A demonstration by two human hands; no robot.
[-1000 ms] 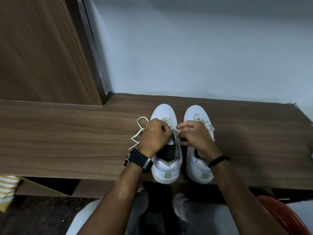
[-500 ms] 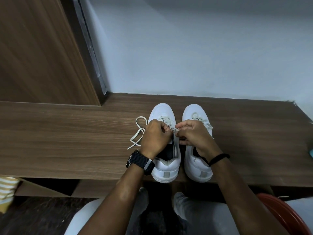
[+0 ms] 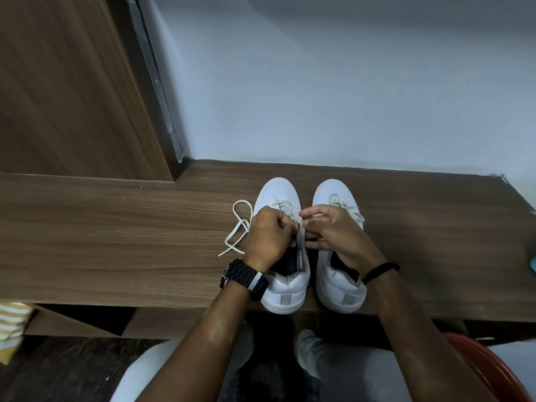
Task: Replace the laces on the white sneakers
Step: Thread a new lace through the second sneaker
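two white leather sneakers (image 3: 285, 274) sit side by side on the brown wooden bench (image 3: 116, 242); loose cream lace (image 3: 236, 227) trails just left of them; both hands over the left one
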